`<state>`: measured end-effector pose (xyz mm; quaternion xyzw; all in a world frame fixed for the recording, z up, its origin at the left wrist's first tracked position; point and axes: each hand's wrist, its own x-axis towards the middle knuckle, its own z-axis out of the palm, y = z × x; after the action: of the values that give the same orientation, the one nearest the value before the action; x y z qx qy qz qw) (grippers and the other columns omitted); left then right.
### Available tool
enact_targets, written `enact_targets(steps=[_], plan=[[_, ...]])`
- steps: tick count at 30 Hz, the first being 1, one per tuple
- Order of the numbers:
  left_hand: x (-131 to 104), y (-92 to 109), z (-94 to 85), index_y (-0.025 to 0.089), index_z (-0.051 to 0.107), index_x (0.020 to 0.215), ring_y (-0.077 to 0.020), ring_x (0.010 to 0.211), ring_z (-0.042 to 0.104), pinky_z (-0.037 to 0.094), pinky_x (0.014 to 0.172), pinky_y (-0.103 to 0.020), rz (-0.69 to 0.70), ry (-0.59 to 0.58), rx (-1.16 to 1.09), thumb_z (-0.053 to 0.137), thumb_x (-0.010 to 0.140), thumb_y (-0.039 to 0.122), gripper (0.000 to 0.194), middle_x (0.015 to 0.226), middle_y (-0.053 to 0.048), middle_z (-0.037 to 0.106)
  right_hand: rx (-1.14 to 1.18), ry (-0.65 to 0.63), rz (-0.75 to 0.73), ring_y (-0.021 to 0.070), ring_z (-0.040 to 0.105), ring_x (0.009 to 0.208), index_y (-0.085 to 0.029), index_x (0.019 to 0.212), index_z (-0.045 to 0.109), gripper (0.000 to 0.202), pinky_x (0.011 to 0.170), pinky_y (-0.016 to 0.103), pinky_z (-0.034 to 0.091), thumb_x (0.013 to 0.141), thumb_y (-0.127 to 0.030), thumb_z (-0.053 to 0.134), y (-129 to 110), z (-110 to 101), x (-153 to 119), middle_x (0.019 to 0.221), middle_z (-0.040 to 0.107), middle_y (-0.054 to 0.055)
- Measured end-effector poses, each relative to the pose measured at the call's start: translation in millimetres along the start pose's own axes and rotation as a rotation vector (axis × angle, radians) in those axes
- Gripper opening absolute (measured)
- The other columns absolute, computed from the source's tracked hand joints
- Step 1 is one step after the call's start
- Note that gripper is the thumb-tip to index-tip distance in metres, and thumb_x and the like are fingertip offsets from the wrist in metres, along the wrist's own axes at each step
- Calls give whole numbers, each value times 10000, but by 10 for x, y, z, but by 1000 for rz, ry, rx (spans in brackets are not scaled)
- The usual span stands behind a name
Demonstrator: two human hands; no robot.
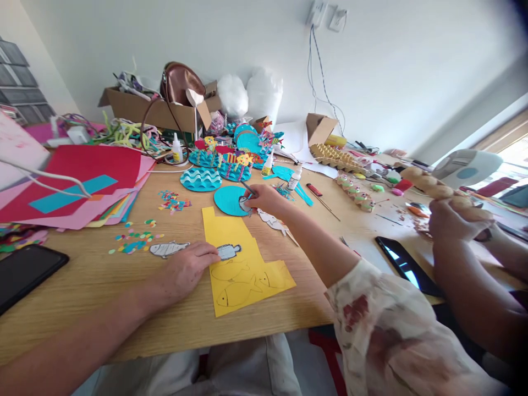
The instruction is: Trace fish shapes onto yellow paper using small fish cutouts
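My left hand point(187, 267) lies flat on the table, its fingertips on a grey paper cut-out point(230, 252) placed on the yellow paper point(241, 275). Fish outlines are drawn on that yellow sheet. Another grey fish cut-out point(168, 249) is just beyond my left wrist. Farther out, my right hand point(264, 199) is closed around a dark, thin pen or pencil point(248, 188). Beneath its fingers a small grey cut-out point(244, 204) rests at the edge of a blue paper disc point(226, 201). White paper cut-outs point(271, 221) lie under my right forearm.
Glue bottles point(295, 177) and blue wavy decorated pieces point(201, 179) stand behind. Coloured paper sheets point(103, 170) and confetti dots point(138, 240) are at left. Phones lie at left point(28, 269) and right point(406, 265). A co-worker's hands point(454, 223) hold a bumpy brown strip point(439, 190).
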<state>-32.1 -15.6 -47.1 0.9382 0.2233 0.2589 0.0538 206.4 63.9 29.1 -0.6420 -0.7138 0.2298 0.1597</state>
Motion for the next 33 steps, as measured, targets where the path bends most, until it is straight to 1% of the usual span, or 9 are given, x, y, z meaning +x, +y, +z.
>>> enact_targets(steps=[2, 4, 6, 10, 14, 19, 27, 30, 33], plan=[[0, 6, -8, 145, 631, 933, -165, 937, 562, 498, 829, -300, -16, -15, -1, 318, 824, 25, 352, 970, -71, 626, 64, 33, -49, 80, 534, 559, -172, 815, 575, 99, 497, 175, 375, 723, -210, 579, 34, -51, -233, 638, 580, -30], [-2, 7, -11, 144, 626, 947, -163, 950, 558, 493, 842, -299, -23, -30, -10, 325, 826, 23, 347, 987, -70, 622, 217, 138, -173, 85, 500, 563, -162, 740, 605, 79, 496, 192, 360, 685, -219, 611, 80, -65, -478, 626, 558, -25], [-6, -3, -5, 135, 625, 954, -164, 946, 558, 494, 838, -299, -12, -35, -15, 327, 827, 21, 343, 988, -74, 620, 299, 168, -269, 91, 495, 594, -160, 710, 627, 57, 526, 206, 368, 684, -208, 608, 135, -35, -697, 659, 569, -14], [-16, -34, 25, 130, 630, 940, -160, 941, 561, 496, 828, -294, 11, -15, 3, 302, 838, 15, 362, 986, -77, 618, 345, 146, -264, 119, 548, 652, -165, 699, 657, 71, 585, 234, 407, 703, -177, 587, 254, 120, -967, 684, 615, 8], [-15, -43, 22, 126, 625, 955, -163, 947, 560, 494, 830, -296, 21, -23, 8, 318, 839, 17, 346, 992, -77, 617, 326, 196, -322, 148, 603, 732, -176, 717, 669, 109, 653, 259, 449, 724, -140, 566, 341, 298, -1045, 750, 662, 36], [-9, -30, 3, 132, 624, 963, -169, 964, 553, 491, 836, -304, 32, -34, 15, 321, 814, -1, 362, 1002, -75, 621, 152, 238, -404, 140, 616, 713, -185, 772, 685, 157, 648, 242, 462, 754, -111, 548, 399, 449, -1088, 755, 672, 38], [-8, -26, 10, 138, 625, 958, -169, 960, 552, 488, 846, -304, 17, -30, 18, 324, 801, -5, 368, 994, -66, 626, -199, 192, -442, 181, 617, 830, -175, 886, 689, 313, 732, 271, 474, 713, 1, 497, 392, 515, -1271, 865, 684, 72], [-13, -32, 15, 135, 622, 967, -173, 964, 550, 489, 845, -310, 20, -29, 13, 319, 803, -6, 373, 997, -71, 623, -219, 178, -451, 172, 612, 819, -178, 916, 682, 335, 722, 260, 471, 718, 0, 480, 385, 538, -1298, 878, 672, 72], [-20, -41, 26, 141, 616, 980, -171, 972, 545, 490, 846, -312, 22, -17, 5, 317, 806, -5, 376, 1005, -69, 618, -133, 264, -430, 152, 596, 794, -181, 857, 683, 271, 688, 242, 456, 736, -28, 494, 342, 498, -1292, 889, 638, 69]])
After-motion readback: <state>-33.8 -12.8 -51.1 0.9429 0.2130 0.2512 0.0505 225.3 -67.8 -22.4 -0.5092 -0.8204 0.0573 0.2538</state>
